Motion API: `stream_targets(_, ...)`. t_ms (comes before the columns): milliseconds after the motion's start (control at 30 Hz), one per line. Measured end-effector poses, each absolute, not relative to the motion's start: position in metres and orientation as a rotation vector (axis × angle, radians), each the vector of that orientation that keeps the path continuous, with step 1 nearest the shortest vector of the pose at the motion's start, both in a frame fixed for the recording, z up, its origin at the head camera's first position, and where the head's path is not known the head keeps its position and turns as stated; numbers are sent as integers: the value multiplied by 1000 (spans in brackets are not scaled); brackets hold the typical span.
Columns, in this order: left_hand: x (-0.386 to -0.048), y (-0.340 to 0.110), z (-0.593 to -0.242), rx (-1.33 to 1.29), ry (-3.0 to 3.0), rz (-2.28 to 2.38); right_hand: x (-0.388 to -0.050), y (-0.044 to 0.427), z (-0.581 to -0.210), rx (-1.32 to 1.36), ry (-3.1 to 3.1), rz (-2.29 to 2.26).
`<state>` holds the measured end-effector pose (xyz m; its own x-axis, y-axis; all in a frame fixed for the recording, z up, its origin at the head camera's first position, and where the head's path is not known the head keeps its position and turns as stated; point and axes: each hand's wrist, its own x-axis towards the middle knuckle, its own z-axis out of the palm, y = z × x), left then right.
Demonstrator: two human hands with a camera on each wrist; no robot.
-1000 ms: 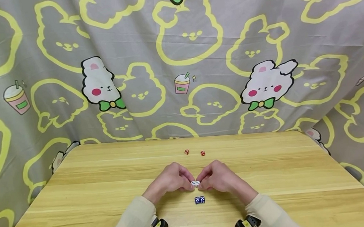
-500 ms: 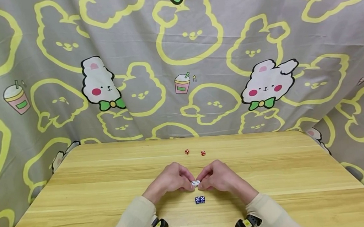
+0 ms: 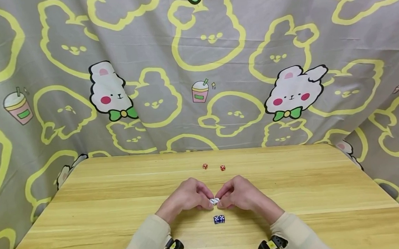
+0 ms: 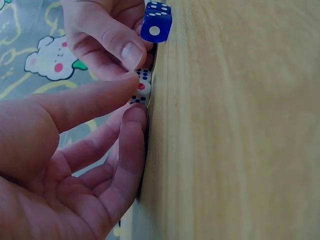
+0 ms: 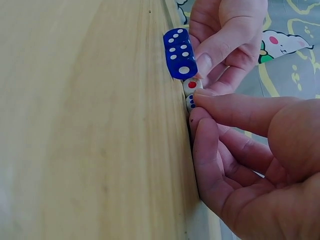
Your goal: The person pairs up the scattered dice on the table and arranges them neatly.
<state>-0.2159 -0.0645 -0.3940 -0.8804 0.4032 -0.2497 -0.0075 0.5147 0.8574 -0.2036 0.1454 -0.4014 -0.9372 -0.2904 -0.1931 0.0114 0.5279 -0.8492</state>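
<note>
White dice show a red pip only in wrist views.

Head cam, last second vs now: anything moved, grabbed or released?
No visible change: nothing moved, taken or let go. Same as before: left grip and right grip pinching the two white dice, blue dice side by side nearer the person, red dice spaced apart farther back on the wooden table.

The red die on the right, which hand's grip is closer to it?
Right. The right-hand grip is just this side of that red die, slightly right; the left-hand grip is this side too, but farther off leftward.
</note>
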Motion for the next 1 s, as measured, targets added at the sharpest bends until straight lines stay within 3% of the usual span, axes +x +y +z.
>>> stream_targets(1000, -218, -65, -395, 326, 2299, 1373, -203, 146, -401, -212, 2429, -1402)
